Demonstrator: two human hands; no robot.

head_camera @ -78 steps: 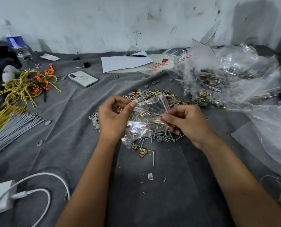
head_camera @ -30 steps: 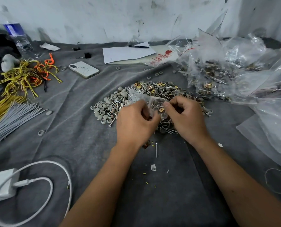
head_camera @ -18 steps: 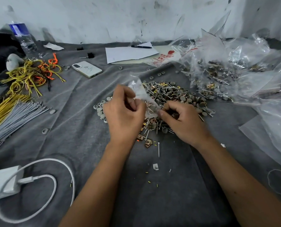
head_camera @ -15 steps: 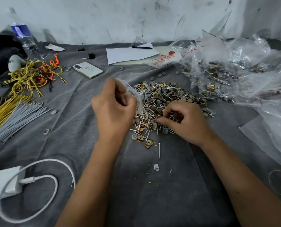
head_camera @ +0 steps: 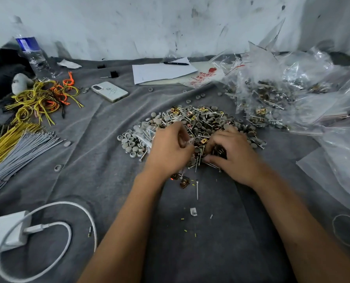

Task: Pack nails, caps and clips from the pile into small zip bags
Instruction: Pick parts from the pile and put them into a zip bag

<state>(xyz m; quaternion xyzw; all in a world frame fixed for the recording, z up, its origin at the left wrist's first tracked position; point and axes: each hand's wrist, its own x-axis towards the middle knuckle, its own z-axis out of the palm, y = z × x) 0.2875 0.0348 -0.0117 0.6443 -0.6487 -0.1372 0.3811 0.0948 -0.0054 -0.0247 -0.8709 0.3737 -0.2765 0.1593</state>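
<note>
Grey cloth [head_camera: 100,172] under scuffed white wall [head_camera: 129,25]; hands: left [head_camera: 168,150] pinching zip bag [head_camera: 190,140], right [head_camera: 234,155] grasping clips [head_camera: 217,150].

Red printing marks a plastic bag [head_camera: 207,77] near the far edge of the grey cloth [head_camera: 100,160], its characters too small to read. A water bottle [head_camera: 32,56] at the far left corner carries a blue label, illegible.

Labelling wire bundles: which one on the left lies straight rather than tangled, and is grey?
The grey wire bundle nearest the camera: straight, parallel strands, unlike the tangled yellow-orange wires behind.
</note>
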